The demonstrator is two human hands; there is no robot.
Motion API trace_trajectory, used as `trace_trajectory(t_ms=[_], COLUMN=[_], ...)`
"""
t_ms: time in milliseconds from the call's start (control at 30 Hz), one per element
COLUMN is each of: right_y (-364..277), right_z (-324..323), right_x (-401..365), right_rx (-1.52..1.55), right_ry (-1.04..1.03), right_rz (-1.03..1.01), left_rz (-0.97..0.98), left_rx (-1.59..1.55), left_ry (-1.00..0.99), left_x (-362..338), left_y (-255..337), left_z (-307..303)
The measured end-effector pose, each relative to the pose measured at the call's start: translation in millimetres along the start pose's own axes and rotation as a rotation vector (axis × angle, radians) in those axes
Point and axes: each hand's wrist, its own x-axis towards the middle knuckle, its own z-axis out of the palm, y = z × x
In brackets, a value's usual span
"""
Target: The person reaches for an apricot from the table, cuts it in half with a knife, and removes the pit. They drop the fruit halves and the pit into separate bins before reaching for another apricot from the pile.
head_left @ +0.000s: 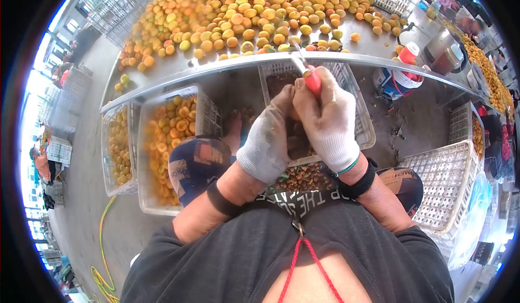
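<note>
My right hand (329, 121), in a white knitted glove with soiled fingers, is closed around a small red-handled tool (312, 81). Its narrow metal end points up and away, toward the edge of the metal table (238, 63). Pressed close against it is my left hand (269, 135), gloved the same way, its fingers curled in; whatever they hold is hidden. Both hands are above a plastic crate (364, 116) between my knees. Apricot pits (309, 177) lie in a heap just below my wrists.
Whole apricots (233, 18) are piled across the table. On the left stand a crate of halved apricots (162, 140) and a narrower crate of apricots (118, 151). To the right are a white crate (441, 186) and a bucket (395, 83). A yellow-green hose (103, 232) lies on the floor.
</note>
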Motion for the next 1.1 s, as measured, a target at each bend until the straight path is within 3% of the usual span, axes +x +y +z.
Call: trace_trajectory(t_ms=[67,233,300,500,700,867,1100], right_y=[5.2,7.2,4.6,-7.1,-11.9,-20.7,-26.2], right_z=[0.7,-6.7,-17.4,-49.1,-50.7,-49.5,-58.8], right_x=[-2.8,-4.5,-3.5,-14.7,-26.4,-29.1,-32.4], right_rx=[-0.077,-0.077,0.226,0.107,0.020,-0.057,-0.130], right_ry=[-0.007,-0.056,-0.152,-0.198,-0.395,-0.407,-0.391], right_rz=[-0.116,-0.068,0.218,0.225,0.195,0.179,0.109], left_rz=[-0.045,0.014,0.060,0.215,0.381,0.518,0.533], left_rx=[-0.082,0.044,0.091,0.125,0.159,0.325,0.418], left_ry=[-0.030,-0.066,-0.122,-0.191,-0.141,-0.198,-0.141], left_x=[0.3,13.6,18.8,24.0,16.1,9.7,1.5], left_y=[-3.9,-10.7,-6.2,4.5,10.6,16.9,29.2], left_z=[-1.6,-23.9,-28.6,-34.0,-29.8,-32.0,-35.2])
